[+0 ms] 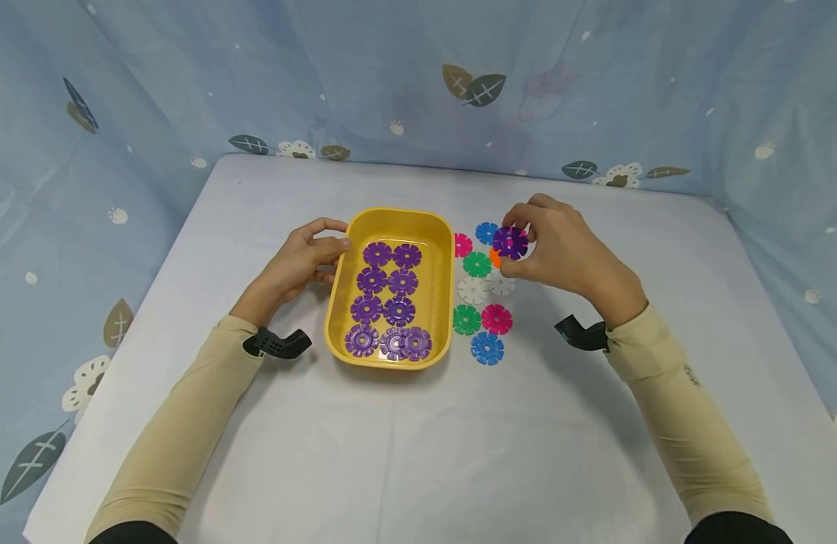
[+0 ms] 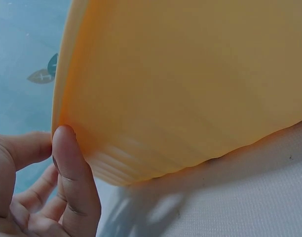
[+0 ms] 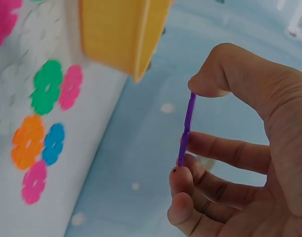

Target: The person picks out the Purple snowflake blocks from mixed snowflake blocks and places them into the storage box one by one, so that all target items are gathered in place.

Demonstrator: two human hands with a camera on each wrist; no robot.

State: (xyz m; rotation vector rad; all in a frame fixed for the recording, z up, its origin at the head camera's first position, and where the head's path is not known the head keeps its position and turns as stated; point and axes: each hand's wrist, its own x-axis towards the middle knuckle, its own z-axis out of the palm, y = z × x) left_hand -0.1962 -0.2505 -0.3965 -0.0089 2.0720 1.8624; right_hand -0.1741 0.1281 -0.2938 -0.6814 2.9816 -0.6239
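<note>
A yellow plastic tray stands on the white table with several purple snowflake discs laid in its bottom, mostly in two columns; two overlap at the near end. My left hand grips the tray's left rim, thumb and a finger pinching the edge in the left wrist view. Right of the tray, my right hand holds a purple snowflake disc between thumb and fingertips, raised above the table. Edge-on, that purple disc shows as a thin strip in the right wrist view.
Loose discs lie on the table just right of the tray: green, pink, blue, white, and an orange disc partly hidden by my right hand in the head view. A blue patterned curtain hangs behind the table.
</note>
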